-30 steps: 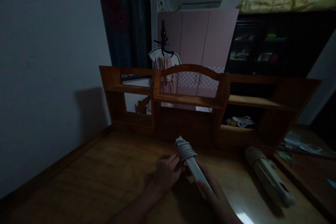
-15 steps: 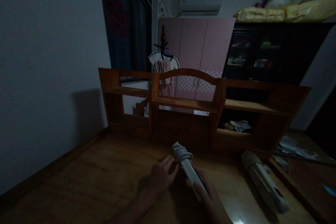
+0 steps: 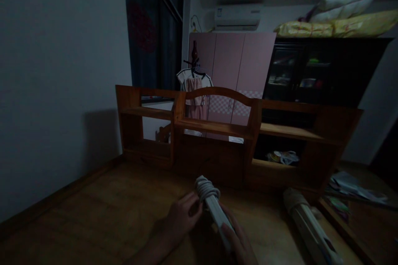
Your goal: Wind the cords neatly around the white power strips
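A long white bar, which looks like a power strip (image 3: 218, 212), is held tilted above the wooden table. A grey-white cord (image 3: 207, 189) is wound in several turns round its far end. My right hand (image 3: 234, 232) is closed round the strip's lower part. On the other side, my left hand (image 3: 184, 214) is closed in a pinch at the cord, just beside the coils; the exact spot between its fingertips is dark and hard to make out. To the right lies a second, similar white strip (image 3: 311, 225), also with cord wrapped round its far end.
A wooden shelf unit (image 3: 214, 126) stands along the table's (image 3: 108, 215) far edge. A white wall (image 3: 62, 91) borders the left. Beyond the right-hand rim are papers (image 3: 354, 186). A plastic bag (image 3: 287, 157) shows through the shelf's right opening.
Both hands and the wound strip have shifted slightly left and down in view. The grip of each hand looks the same. The camera view has tilted up a little.
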Tool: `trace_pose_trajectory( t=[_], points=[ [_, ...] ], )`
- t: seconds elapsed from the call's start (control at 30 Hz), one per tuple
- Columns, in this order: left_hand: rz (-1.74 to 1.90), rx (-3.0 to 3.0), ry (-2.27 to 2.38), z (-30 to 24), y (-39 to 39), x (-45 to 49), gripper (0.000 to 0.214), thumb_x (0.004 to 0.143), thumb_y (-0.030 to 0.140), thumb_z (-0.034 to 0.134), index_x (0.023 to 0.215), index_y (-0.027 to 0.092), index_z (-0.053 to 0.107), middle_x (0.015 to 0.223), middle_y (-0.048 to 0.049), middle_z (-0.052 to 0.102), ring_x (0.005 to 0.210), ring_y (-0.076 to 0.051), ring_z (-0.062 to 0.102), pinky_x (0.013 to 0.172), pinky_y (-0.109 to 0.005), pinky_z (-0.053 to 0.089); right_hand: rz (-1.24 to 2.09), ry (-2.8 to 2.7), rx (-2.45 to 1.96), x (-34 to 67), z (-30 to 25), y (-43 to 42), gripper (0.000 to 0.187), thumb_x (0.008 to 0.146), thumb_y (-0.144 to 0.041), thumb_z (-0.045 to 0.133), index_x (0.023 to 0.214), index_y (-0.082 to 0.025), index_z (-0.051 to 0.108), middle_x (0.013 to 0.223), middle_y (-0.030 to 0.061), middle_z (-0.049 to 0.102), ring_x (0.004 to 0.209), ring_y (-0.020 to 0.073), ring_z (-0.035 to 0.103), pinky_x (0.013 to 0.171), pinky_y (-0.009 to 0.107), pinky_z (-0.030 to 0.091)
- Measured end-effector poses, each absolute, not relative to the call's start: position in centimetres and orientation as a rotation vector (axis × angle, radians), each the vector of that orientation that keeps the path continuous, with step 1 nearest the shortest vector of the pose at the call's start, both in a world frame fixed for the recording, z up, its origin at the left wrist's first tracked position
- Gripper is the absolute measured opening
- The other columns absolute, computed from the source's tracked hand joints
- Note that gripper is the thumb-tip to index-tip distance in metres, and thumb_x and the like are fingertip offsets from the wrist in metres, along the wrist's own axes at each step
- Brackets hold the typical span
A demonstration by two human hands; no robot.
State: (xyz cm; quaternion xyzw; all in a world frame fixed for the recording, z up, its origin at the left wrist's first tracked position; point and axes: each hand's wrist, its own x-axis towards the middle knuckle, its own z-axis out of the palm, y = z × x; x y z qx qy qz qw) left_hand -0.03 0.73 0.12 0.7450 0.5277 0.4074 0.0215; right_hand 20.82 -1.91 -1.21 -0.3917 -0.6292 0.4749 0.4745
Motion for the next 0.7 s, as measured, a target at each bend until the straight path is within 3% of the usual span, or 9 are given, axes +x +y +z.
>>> trace_pose_trajectory(
  t=[0.27,0.47,0.7],
  points=[
    [1.238,2.348,1.533,-0.5,1.2,-0.6,0.016,0.094,0.029,0.047,0.091,0.021,0.06,0.089,-0.0013,0.063,0.082,-0.015,0.062,0.075,-0.024,0.046,1.235,-1.55,-0.958,21.5,-0.3,-1.9,0.056,0.088,-0.057,0.05,0.135,-0.028,0.05,0.143,0.0034,0.046,0.135,0.0289,0.036,0.114,0.047,0.021],
    [1.177,2.347,1.529,-0.4,1.0,-0.6,0.02,0.096,0.033,0.045,0.09,0.022,0.06,0.088,-0.0007,0.062,0.082,-0.014,0.061,0.074,-0.024,0.045,1.214,-1.568,-0.924,21.4,-0.7,-1.7,0.055,0.089,-0.056,0.049,0.136,-0.029,0.048,0.144,0.0028,0.045,0.135,0.0276,0.035,0.114,0.045,0.021],
    [1.165,2.286,1.645,0.5,0.7,-0.3,0.021,0.094,0.032,0.047,0.087,0.02,0.063,0.086,-0.0016,0.063,0.078,-0.015,0.062,0.07,-0.024,0.045,1.181,-1.528,-0.937,21.2,0.0,-1.9,0.052,0.088,-0.056,0.049,0.132,-0.028,0.053,0.139,0.0036,0.051,0.129,0.0287,0.043,0.11,0.045,0.03]
  ],
)
